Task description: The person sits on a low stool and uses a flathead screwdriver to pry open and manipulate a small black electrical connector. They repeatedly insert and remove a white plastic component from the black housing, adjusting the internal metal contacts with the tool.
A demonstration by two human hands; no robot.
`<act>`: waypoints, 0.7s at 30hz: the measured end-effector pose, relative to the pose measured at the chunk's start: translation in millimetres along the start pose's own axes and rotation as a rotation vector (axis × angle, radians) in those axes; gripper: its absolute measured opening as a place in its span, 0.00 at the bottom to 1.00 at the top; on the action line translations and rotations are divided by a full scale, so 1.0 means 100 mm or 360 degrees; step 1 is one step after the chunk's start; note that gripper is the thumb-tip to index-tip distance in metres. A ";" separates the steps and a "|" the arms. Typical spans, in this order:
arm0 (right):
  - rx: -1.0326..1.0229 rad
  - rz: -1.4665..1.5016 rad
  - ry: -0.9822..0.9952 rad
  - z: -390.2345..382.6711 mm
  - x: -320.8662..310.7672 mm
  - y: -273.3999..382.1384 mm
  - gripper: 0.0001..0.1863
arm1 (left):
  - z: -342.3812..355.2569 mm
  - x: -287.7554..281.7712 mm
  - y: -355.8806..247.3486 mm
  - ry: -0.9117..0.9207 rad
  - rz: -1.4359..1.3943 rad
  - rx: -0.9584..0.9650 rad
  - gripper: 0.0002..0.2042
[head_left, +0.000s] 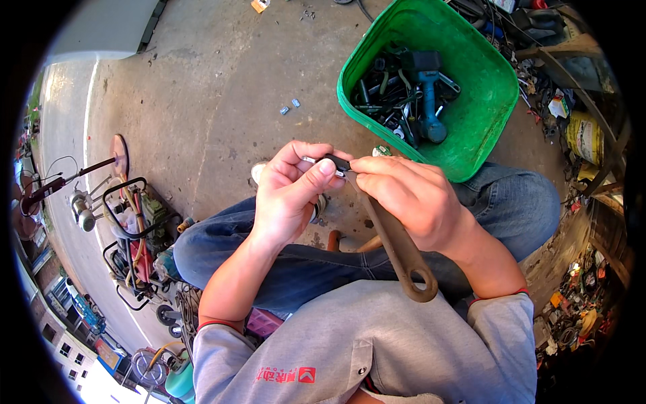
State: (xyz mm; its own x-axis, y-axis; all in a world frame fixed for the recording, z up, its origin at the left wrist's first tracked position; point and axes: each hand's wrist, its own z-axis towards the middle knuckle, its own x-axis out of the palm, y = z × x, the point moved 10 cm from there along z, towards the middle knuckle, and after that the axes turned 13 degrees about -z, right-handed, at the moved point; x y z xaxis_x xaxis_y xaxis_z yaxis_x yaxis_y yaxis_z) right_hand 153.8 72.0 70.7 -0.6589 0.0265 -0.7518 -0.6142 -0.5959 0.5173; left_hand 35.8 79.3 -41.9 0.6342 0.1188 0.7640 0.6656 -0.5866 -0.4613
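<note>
Both of my hands meet in front of me, above my lap. My left hand (289, 192) is closed, thumb and fingers pinching a small black piece (335, 162) with bits of bright metal at its edges. My right hand (414, 198) is closed around the upper end of a worn brown-grey wrench (397, 250). Its long handle slants down toward my shirt and ends in an oval hole. The fingers hide the wrench's head, so I cannot tell whether the black piece is joined to it or separate.
Beyond my right knee stands a green plastic bin (481, 101) with a blue power tool (431, 101) and several hand tools inside. Machinery with black tube handles (138, 229) stands at left. Scrap and a yellow bucket (584, 138) line the right side. Two small bluish bits (295, 102) lie on the concrete.
</note>
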 end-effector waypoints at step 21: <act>0.0192 0.0213 -0.0170 -0.06 -0.01 -0.09 0.09 | -0.04 0.05 -0.01 0.0102 -0.0086 0.0116 0.10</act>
State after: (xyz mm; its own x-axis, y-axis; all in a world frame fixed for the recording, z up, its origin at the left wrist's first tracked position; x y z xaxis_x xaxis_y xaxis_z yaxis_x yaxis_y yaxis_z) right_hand 162.3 72.7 64.8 -0.7766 0.0424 -0.6285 -0.5612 -0.4998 0.6598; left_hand 36.8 77.0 -35.6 0.5716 0.0958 0.8149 0.7265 -0.5208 -0.4483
